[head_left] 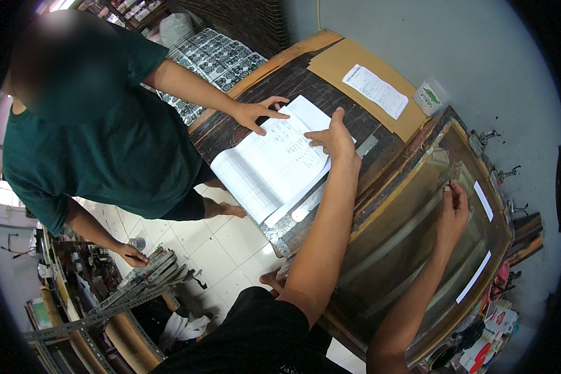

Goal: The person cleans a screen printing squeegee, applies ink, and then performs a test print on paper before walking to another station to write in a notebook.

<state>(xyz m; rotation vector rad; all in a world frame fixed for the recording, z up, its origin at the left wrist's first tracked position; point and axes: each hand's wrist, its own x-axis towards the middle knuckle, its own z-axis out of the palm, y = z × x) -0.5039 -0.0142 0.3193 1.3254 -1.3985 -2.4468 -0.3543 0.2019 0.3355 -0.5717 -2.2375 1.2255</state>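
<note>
A large open ledger book [274, 165] with handwritten columns lies on the dark wooden table. Over its right-hand edge is my left hand [336, 140], open, its fingers apart and pointing at the written rows. My right hand [457, 209] is above the framed mesh screen [386, 249] on the right, fingers curled together. A small pale bit shows at its fingertips, too small to name. Across from me, a co-worker in a dark green shirt rests a spread hand [258, 115] on the ledger's top edge. The co-worker's other hand [134, 254] hangs low with a dark pen.
Brown cardboard [330, 62] with a written paper sheet [375, 90] lies at the table's far end, beside a small white box [430, 96]. Metal clamps [508, 173] line the screen's right side. A metal rack [106, 324] stands lower left. Printed fabric [215, 62] lies behind the table.
</note>
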